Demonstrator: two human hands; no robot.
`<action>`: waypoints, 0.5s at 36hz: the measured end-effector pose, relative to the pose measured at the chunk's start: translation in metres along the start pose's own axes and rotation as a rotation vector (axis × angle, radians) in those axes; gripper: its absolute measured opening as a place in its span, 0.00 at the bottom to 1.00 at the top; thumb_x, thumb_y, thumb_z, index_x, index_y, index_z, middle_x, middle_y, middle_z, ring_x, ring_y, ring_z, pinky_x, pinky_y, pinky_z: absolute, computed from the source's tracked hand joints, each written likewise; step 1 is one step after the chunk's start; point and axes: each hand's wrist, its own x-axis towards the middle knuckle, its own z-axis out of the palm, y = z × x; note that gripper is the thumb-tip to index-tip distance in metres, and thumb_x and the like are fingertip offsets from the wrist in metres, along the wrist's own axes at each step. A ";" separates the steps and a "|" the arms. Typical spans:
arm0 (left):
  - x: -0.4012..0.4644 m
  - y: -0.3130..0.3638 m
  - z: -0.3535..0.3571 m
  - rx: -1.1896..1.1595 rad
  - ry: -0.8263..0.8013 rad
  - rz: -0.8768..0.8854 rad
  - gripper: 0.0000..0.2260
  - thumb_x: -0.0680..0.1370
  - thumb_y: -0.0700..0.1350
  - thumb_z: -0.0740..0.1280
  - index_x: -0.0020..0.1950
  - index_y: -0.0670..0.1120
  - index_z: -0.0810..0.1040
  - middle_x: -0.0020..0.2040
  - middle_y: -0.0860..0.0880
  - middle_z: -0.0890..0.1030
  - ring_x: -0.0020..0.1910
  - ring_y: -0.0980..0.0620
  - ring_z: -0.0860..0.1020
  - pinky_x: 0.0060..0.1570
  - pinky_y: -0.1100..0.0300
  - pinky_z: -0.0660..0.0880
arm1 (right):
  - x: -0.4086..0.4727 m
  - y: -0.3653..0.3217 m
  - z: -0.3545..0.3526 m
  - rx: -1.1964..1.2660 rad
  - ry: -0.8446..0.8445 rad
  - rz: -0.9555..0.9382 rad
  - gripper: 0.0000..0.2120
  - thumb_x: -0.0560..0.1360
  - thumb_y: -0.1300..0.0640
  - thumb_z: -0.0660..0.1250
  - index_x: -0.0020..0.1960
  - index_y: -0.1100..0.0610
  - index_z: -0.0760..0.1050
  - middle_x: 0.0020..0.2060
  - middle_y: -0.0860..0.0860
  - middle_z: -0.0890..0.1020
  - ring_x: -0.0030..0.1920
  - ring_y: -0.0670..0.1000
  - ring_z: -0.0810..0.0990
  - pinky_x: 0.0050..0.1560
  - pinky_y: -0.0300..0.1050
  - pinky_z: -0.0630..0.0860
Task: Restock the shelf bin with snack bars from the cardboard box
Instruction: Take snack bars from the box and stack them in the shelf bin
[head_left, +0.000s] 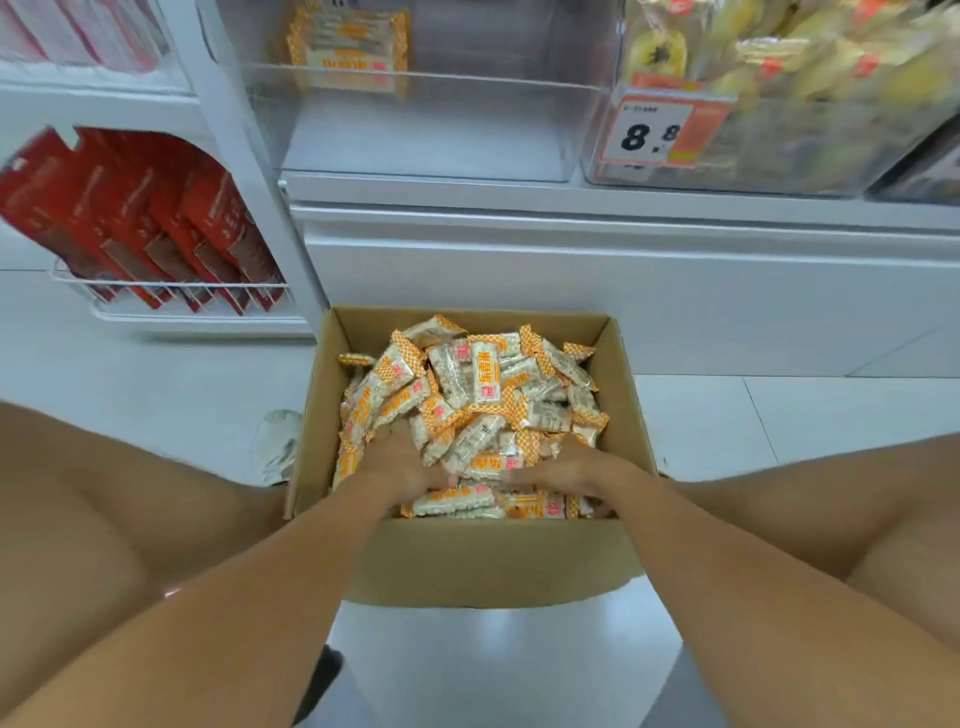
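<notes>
fingers (415, 457) buried in orange-and-white snack bars (485, 382), grasp impossible to tell, left hand (402, 462) and right hand (563, 467) alike. cardboard box (483, 561) heaped; clear shelf bin (426, 124) at twelve o'clock nearly bare. restocking barely begun, seemingly.

Fingers (410, 441) buried among snack bars (485, 382)

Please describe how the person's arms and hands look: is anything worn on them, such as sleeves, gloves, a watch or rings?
Both forearms are bare all along the part in view; no sleeve shows. The left hand and the right hand wear no gloves. No watch or bracelet shows on either wrist. The fingers are partly hidden among the wrapped bars, so rings cannot be ruled out.
</notes>
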 end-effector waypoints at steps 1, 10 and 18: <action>-0.001 0.002 0.000 0.034 0.035 0.018 0.49 0.70 0.62 0.76 0.80 0.43 0.54 0.78 0.42 0.59 0.75 0.39 0.64 0.69 0.47 0.69 | -0.001 -0.001 0.002 -0.045 0.044 -0.017 0.58 0.68 0.35 0.76 0.82 0.58 0.46 0.79 0.54 0.60 0.74 0.60 0.66 0.61 0.52 0.72; -0.012 0.015 -0.018 0.180 0.034 0.156 0.18 0.75 0.58 0.73 0.47 0.47 0.71 0.44 0.49 0.74 0.41 0.51 0.73 0.39 0.55 0.69 | -0.022 -0.029 -0.028 -0.208 0.136 -0.060 0.11 0.74 0.58 0.71 0.51 0.62 0.74 0.41 0.58 0.78 0.39 0.60 0.83 0.35 0.47 0.83; -0.023 0.041 -0.036 -0.278 0.051 -0.027 0.14 0.79 0.51 0.70 0.46 0.41 0.72 0.42 0.48 0.72 0.38 0.51 0.73 0.46 0.55 0.71 | -0.041 -0.046 -0.071 -0.030 0.190 -0.184 0.28 0.74 0.52 0.76 0.69 0.61 0.73 0.58 0.56 0.79 0.53 0.56 0.79 0.55 0.53 0.80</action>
